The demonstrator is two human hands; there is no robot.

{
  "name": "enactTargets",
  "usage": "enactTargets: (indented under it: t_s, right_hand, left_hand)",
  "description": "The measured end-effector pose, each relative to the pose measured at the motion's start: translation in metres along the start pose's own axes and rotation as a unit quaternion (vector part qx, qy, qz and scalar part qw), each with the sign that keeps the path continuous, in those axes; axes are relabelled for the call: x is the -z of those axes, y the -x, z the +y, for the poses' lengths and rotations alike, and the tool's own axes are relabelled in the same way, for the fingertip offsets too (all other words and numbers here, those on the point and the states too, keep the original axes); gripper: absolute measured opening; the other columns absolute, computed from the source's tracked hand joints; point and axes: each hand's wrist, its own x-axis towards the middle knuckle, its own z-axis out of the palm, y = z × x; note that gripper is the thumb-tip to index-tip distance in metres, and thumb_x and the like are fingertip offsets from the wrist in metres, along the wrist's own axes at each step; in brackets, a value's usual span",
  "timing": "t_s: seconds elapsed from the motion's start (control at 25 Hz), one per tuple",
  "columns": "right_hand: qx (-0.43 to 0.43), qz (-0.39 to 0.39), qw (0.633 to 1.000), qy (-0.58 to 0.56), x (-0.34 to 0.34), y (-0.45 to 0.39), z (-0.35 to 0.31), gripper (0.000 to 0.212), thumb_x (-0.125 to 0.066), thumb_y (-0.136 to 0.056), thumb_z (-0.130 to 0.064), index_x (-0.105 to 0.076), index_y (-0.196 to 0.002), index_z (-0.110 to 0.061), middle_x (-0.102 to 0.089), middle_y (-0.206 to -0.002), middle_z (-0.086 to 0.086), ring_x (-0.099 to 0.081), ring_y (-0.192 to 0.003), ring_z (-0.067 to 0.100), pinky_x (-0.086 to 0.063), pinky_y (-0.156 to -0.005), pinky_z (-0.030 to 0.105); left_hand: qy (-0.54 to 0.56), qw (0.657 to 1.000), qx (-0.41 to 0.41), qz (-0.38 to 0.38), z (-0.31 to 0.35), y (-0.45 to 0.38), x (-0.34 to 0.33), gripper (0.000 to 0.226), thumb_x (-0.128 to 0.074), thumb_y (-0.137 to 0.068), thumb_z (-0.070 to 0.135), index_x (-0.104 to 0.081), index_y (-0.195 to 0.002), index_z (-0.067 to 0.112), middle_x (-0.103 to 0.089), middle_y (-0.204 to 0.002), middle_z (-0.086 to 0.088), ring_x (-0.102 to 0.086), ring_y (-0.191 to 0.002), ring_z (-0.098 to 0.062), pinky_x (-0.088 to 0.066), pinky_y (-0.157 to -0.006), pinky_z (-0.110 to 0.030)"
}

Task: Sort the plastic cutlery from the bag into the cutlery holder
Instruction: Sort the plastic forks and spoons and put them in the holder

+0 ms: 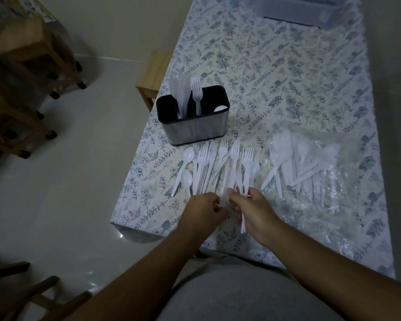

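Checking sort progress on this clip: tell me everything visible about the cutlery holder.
The cutlery holder is an oblong caddy with brushed metal-looking walls and a black interior split into three compartments. It stands upright on the floral tablecloth near the table's left edge, beyond the loose cutlery. White knives stand in the left compartment, a fork in the middle, a spoon low in the right. Neither hand touches it.

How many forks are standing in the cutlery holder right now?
1. A single fork stands tines up in the middle compartment of the cutlery holder, right of the knives. More could sit lower, hidden behind the holder's wall.
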Motion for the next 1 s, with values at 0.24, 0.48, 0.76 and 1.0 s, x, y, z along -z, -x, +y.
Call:
enactTargets:
  t_s: [0.24,0.48,0.76,1.0]
  right_hand:
    - [-0.017,0.05,0.998,0.041,0.003,-0.006,-0.002,0.021,-0.057,-0.102,-0.029,-0.067,-0.104,-0.011,-0.074,-0.093,0.008,-0.068,-0.089,0.023,-0.052,-0.077,0.036]
    - [-0.038,-0.019,0.998,0.04,0.008,-0.005,-0.004,0.023,-0.052,-0.101,-0.012,-0.055,-0.121,-0.022,-0.065,-0.095,0.009,-0.059,-0.072,0.019,-0.049,-0.059,0.034]
    - [-0.038,0.021,0.999,0.023,0.011,-0.007,-0.016,0.016,-0.056,-0.097,-0.009,-0.065,-0.109,-0.01,-0.052,-0.073,0.004,-0.04,-0.059,0.015,-0.032,-0.049,0.028]
    - [-0.03,-0.017,0.996,0.087,0.005,-0.007,-0.013,0.022,-0.055,-0.102,-0.034,-0.069,-0.105,-0.017,-0.054,-0.071,0.002,-0.048,-0.058,0.016,-0.043,-0.053,0.031]
  left_hand:
    - [0.004,0.998,-0.054,0.037,0.002,-0.012,-0.001,0.021,-0.058,-0.095,0.032,-0.071,-0.096,0.016,-0.069,-0.081,0.0,-0.063,-0.068,-0.011,-0.055,-0.066,-0.032]
    - [-0.147,0.989,0.01,-0.029,0.001,-0.033,-0.01,0.06,-0.05,-0.098,0.024,-0.026,-0.153,0.018,-0.052,-0.127,-0.015,-0.057,-0.11,-0.031,-0.054,-0.087,-0.046]
    - [-0.079,0.994,0.043,0.062,-0.003,-0.036,-0.001,0.021,-0.054,-0.097,0.025,-0.052,-0.113,0.011,-0.056,-0.102,-0.004,-0.059,-0.086,-0.019,-0.052,-0.069,-0.029]
    - [-0.162,0.982,0.102,0.003,0.0,-0.047,0.004,0.013,-0.052,-0.096,0.012,-0.062,-0.1,0.004,-0.069,-0.095,-0.01,-0.07,-0.09,-0.024,-0.051,-0.072,-0.027]
